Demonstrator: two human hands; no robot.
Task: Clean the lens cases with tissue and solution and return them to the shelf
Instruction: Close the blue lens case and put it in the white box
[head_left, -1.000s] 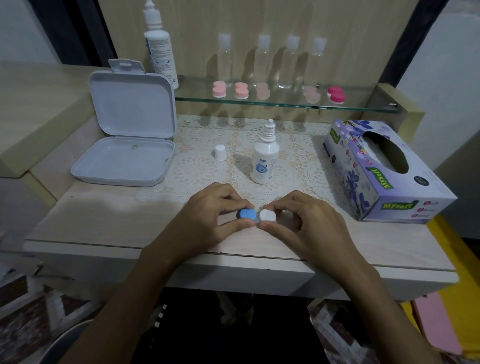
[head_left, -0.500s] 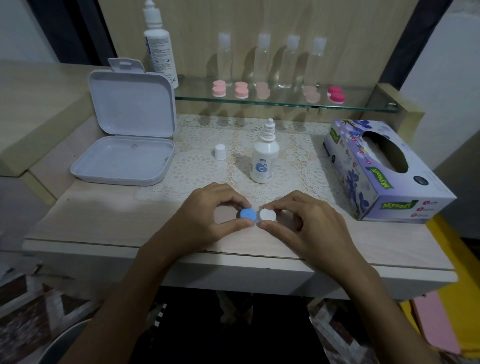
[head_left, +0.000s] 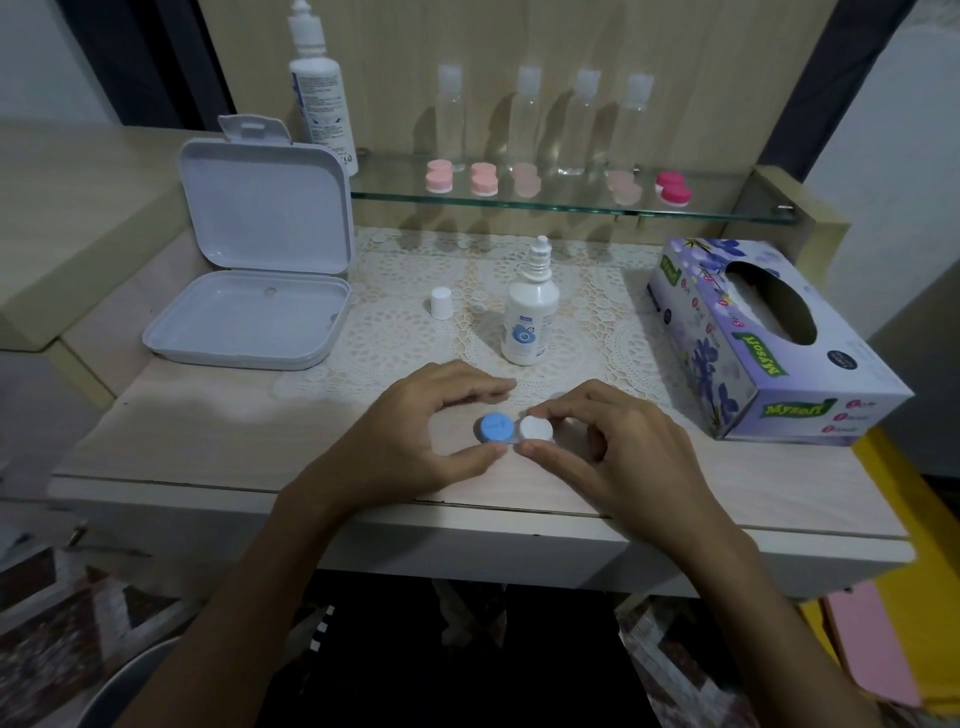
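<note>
Blue-and-white lens case (head_left: 514, 428) on table (head_left: 208, 431), left hand (head_left: 415, 436) loosely around it, right hand (head_left: 613, 447) pinching white cap, base hidden

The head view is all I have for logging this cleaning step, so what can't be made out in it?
- Lens case: its body is hidden under the blue and white caps.
- Right hand: a white thing behind its curled fingers, mostly covered; cannot tell what.
- Left hand: contact with the blue cap unclear.
- Small bottle label: too small to read.
- Tissue box: inside of its opening too dark.
</note>
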